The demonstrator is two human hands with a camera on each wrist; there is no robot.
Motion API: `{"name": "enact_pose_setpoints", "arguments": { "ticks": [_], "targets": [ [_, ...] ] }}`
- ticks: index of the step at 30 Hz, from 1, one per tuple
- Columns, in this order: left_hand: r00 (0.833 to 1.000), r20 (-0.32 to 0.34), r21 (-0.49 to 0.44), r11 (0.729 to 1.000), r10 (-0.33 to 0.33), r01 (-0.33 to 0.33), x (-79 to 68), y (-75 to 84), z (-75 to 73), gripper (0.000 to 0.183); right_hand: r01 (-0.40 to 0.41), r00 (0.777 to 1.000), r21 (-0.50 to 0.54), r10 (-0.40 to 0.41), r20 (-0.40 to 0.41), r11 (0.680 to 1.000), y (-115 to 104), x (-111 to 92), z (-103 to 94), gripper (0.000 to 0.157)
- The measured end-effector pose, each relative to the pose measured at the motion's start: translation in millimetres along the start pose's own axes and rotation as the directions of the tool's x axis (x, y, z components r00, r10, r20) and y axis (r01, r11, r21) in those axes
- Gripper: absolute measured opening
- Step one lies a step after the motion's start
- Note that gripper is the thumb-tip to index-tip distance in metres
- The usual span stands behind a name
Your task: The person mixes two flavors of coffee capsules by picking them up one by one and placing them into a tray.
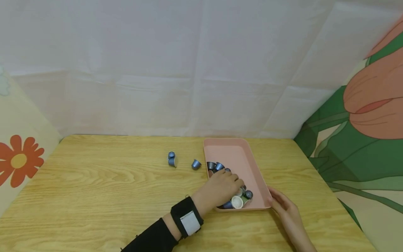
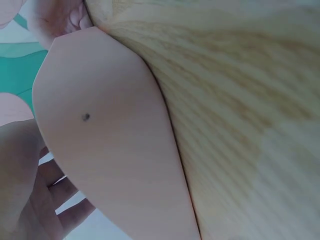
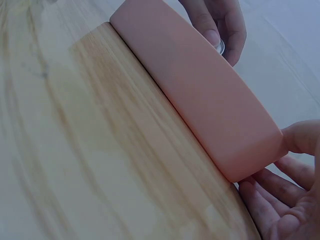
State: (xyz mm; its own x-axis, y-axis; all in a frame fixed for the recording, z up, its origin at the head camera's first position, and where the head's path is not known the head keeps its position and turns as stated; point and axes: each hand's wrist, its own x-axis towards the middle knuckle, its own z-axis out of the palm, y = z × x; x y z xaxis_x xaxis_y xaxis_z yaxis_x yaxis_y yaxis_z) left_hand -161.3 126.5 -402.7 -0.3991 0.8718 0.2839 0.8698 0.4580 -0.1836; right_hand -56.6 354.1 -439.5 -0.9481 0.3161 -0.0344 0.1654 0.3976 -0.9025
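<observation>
A pink tray [image 1: 255, 168] lies on the wooden table, with blue, dark, green and white coffee capsules [image 1: 237, 202] gathered along its left side and near end. My left hand [image 1: 218, 189] reaches over the tray's left edge among them. In the right wrist view, a silver-rimmed capsule [image 3: 221, 47] shows between the left thumb and a finger; most of it is hidden. My right hand [image 1: 288, 211] grips the tray's near right corner, thumb at the rim and fingers against the outside. The left wrist view shows the left fingers [image 2: 42, 200] behind the tray wall.
Left of the tray lie a single blue capsule [image 1: 196, 164] and, farther left, two blue capsules [image 1: 171, 159] touching each other. A white sheet [image 1: 132, 70] hangs behind the table [image 1: 110, 189]. Flower-patterned cloths [image 1: 371, 105] stand at both sides.
</observation>
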Motion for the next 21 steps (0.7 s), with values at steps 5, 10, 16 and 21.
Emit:
{"name": "enact_pose_setpoints", "arguments": {
  "ticks": [5,10,16,21],
  "targets": [
    [0.998,-0.050,-0.051,0.998,-0.036,0.033,-4.0,-4.8,-3.7,0.029,0.033,0.999,0.022,-0.033,-0.007,0.999,0.3,-0.7,0.6,0.055],
    [0.993,-0.047,-0.107,0.989,-0.108,0.103,-8.7,-11.5,-8.6,0.032,0.024,1.000,0.016,-0.024,-0.008,1.000,-0.1,-1.0,0.4,0.056],
    [0.983,-0.030,-0.149,0.973,-0.181,0.174,-8.5,-23.2,-9.3,0.032,-0.005,1.000,0.007,0.005,-0.002,1.000,-0.5,-0.6,-0.4,0.058],
    [0.966,-0.033,-0.186,0.952,-0.255,0.245,-11.7,-37.2,-9.2,0.026,-0.024,1.000,0.004,0.024,0.000,1.000,-1.2,-0.1,0.5,0.059]
  ]
}}
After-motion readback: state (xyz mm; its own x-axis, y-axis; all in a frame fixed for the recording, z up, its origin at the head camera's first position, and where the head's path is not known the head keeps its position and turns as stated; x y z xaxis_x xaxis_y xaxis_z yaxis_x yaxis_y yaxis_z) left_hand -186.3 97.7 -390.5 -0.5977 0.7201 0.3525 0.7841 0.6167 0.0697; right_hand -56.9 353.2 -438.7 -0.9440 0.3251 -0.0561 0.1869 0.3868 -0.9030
